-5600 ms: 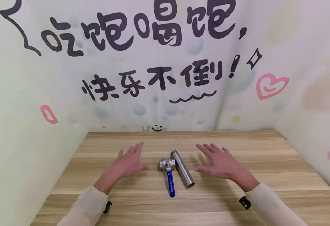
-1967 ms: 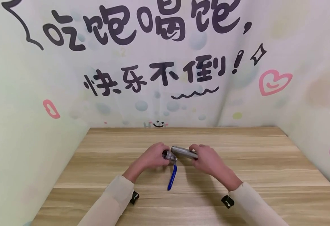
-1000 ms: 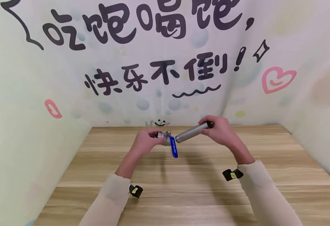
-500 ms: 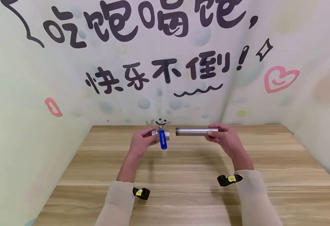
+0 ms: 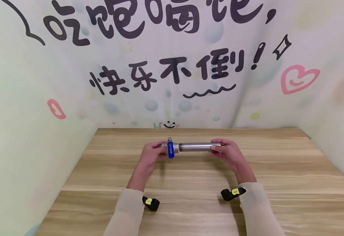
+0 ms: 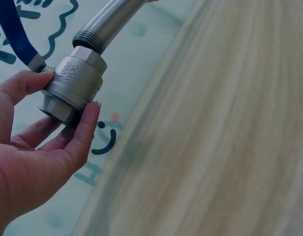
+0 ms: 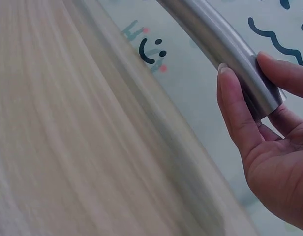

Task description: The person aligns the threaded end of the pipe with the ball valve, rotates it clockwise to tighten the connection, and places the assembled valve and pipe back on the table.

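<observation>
My left hand (image 5: 150,156) holds a steel ball valve (image 6: 75,81) by its body, thumb on one side and fingers on the other. The valve's blue lever handle (image 5: 171,149) points down toward me in the head view. In my right hand (image 5: 228,153) is a steel pipe (image 5: 196,147), gripped near its far right end between thumb and fingers. Both pieces are held in line above the table. The pipe's threaded end (image 6: 89,40) is at the valve's hex opening in the left wrist view; whether it has entered cannot be told. Fingers hide the valve's left end.
A wood-grain table (image 5: 186,203) lies under both hands. Behind it hangs a pale printed backdrop (image 5: 148,111) with dark lettering, meeting the table's back edge. Similar pale walls close off both sides. Each wrist carries a black camera (image 5: 152,204).
Both hands lifted the valve and pipe from the table. The pipe swung from slanted to level, and the gap between its threaded end and the valve has narrowed. Both came slightly lower lately.
</observation>
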The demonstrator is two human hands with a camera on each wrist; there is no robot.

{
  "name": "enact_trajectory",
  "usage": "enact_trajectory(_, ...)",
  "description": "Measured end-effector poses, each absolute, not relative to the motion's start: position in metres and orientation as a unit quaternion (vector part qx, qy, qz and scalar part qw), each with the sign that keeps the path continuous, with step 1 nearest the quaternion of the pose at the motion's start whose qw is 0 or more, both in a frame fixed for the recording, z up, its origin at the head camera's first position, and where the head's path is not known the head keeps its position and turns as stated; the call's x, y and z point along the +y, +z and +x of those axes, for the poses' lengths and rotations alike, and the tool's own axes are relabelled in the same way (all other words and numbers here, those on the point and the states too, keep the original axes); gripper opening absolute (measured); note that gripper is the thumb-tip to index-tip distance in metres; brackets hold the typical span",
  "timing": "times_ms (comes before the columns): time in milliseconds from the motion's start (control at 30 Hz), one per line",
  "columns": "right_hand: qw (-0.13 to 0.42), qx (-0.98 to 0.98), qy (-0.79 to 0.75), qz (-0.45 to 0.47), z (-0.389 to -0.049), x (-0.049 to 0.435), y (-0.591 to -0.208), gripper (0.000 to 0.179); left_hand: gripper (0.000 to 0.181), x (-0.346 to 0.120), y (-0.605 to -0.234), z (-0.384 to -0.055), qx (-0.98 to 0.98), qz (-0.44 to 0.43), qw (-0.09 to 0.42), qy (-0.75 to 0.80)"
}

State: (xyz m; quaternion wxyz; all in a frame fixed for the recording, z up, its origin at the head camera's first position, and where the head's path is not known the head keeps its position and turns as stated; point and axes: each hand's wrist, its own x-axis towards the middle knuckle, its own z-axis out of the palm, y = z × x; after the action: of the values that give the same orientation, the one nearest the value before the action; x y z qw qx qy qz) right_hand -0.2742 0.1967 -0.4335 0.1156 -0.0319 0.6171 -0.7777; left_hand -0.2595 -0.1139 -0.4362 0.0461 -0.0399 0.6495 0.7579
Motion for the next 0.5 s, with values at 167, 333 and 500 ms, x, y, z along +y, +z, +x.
enact_trajectory(167,0.114,0.622,-0.774,-0.028,-0.2749,0.194,-0.4368,0.032,0.033,-0.114,-0.4371,-0.261,0.649,-0.043,0.055,0.758)
enact_trajectory(333,0.112,0.621,-0.775,-0.03,-0.2766,0.1917,-0.4363,0.031,0.034,-0.1142,-0.4335,-0.2626,0.649,-0.038,0.058,0.757)
enact_trajectory(500,0.118,0.621,-0.775,-0.023,-0.276,0.1904,-0.4364,0.032,0.033,-0.1146,-0.432,-0.2624,0.646,-0.039,0.061,0.76)
